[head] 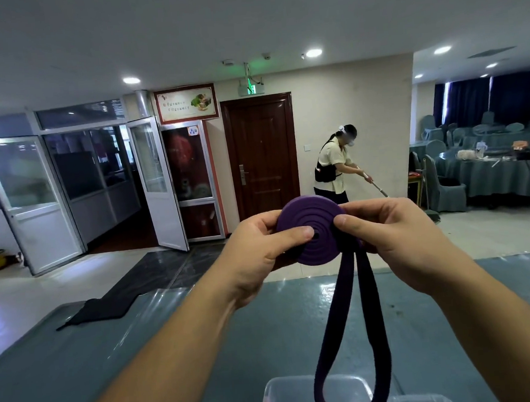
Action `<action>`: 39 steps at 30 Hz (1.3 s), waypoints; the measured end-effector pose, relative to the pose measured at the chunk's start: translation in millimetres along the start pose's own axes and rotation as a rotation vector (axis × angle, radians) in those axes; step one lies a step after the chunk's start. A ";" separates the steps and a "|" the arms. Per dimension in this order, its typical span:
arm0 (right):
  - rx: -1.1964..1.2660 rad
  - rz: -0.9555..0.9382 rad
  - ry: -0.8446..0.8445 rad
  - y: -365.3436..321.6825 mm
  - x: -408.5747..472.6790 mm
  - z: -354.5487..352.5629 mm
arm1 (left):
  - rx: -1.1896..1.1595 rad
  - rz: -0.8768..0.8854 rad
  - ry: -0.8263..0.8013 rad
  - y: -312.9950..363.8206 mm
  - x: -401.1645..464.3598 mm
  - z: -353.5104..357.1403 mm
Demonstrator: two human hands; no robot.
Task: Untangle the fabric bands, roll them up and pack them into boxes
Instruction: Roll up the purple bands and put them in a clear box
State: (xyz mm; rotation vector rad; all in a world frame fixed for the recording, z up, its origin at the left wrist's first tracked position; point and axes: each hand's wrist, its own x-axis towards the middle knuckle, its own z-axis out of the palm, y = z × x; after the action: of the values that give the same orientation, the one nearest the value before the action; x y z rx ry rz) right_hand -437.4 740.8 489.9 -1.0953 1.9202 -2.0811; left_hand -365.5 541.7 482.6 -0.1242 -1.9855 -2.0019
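Head view: both hands—left grip (254,251), right grip (395,238)—pinch purple band (309,229), coiled, loop dangling.

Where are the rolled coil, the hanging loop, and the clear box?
purple coil (313,219): head view, spiral face.
hanging loop (338,321): head view, left strand.
clear plastic box (289,390): head view, near-left rim.

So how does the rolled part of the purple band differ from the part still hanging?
The rolled part is a tight flat spiral, pinched between the left hand and right hand; the hanging part is loose, a long double strand ending in a loop. The coil is held up in the air; the loop dangles down to the clear box. Both are one purple band.
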 end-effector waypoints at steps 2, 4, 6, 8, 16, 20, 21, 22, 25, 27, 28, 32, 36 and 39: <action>0.006 -0.002 -0.011 0.0 0.3 1.1 | 0.071 -0.022 -0.024 7.0 0.9 -4.4; 0.078 -0.015 0.022 0.2 0.2 4.0 | 0.041 -0.012 -0.009 9.3 1.2 -4.4; 0.109 -0.017 0.050 2.6 -0.9 5.1 | -0.055 0.004 0.029 7.2 0.8 -0.8; 0.104 0.002 0.054 7.5 -3.5 5.1 | -0.155 0.004 0.073 3.7 -0.2 2.6; 0.155 -0.002 0.092 10.7 -6.0 7.9 | -0.302 0.007 0.115 -13.0 -3.2 18.3; 0.087 0.000 0.049 6.9 -4.2 0.6 | -0.104 -0.044 0.054 -1.8 -0.5 9.0; 0.069 0.003 0.035 6.0 -4.4 -0.6 | -0.032 -0.042 0.030 1.9 -0.4 5.5; 0.066 0.005 0.030 5.2 -4.5 -0.5 | 0.011 -0.035 0.013 5.0 -0.3 2.7; 0.154 -0.017 0.086 4.6 -5.0 3.8 | -0.047 0.008 0.035 9.2 -2.0 4.6; 0.197 -0.034 0.108 5.9 -6.4 7.5 | -0.164 0.026 0.075 6.1 -2.5 9.9; 0.201 -0.038 0.103 6.9 -7.8 9.3 | -0.218 0.025 0.088 3.6 -2.9 11.9; 0.152 -0.053 0.087 6.7 -12.3 8.3 | -0.288 -0.037 0.067 -4.3 -7.3 16.0; 0.053 -0.021 0.025 4.7 -13.6 2.4 | -0.005 -0.039 0.010 5.9 -6.6 4.7; 0.136 -0.017 0.042 5.3 -13.0 5.9 | 0.000 -0.021 0.007 10.1 -7.2 2.5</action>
State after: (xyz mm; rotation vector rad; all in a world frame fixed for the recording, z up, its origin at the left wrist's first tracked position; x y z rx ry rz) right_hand -426.5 741.8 479.3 -1.0511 1.7627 -2.2228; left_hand -356.2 545.5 490.4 -0.0968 -1.9905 -2.0125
